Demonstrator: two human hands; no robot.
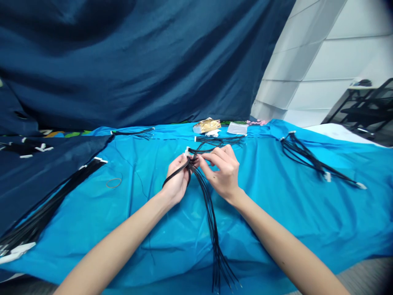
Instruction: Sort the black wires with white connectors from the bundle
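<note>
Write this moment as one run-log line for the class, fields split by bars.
left hand: holding black cable bundle | right hand: fingers at the bundle | beneath: blue sheet | beyond: gold packet

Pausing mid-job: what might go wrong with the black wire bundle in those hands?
The black wire bundle hangs with its free ends fanned out, so strands might tangle or snag on the creased blue sheet.
Its looped part sits between the left hand and right hand; a slip could let it spring loose.
Other wires lie just beyond and might get caught.
</note>
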